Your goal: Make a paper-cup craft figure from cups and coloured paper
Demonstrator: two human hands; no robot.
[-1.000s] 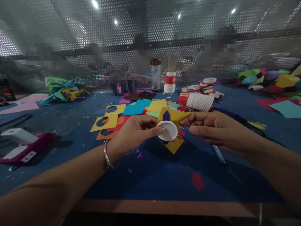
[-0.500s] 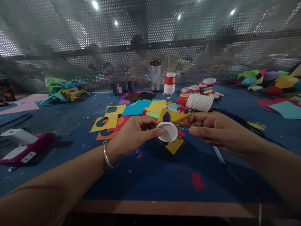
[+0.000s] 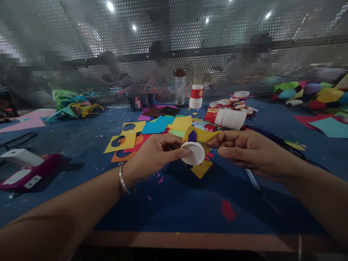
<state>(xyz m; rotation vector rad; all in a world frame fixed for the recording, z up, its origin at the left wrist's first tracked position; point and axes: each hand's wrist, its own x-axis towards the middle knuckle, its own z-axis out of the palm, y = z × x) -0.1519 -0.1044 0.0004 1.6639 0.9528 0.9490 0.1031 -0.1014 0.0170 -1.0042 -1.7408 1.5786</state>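
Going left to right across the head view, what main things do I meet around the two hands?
Magenta power strip → silver bangle → left hand → white paper cup → right hand → light-blue paper sheet.

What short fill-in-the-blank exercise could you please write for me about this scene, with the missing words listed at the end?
1. The left hand grips the white cup with its ____ over the rim.
2. The long stack of cups behind the hands lies on its ____.
3. As the camera sees it, the upright stack of cups stands to the ____ of the clear bottle.

Missing words: thumb; side; right.
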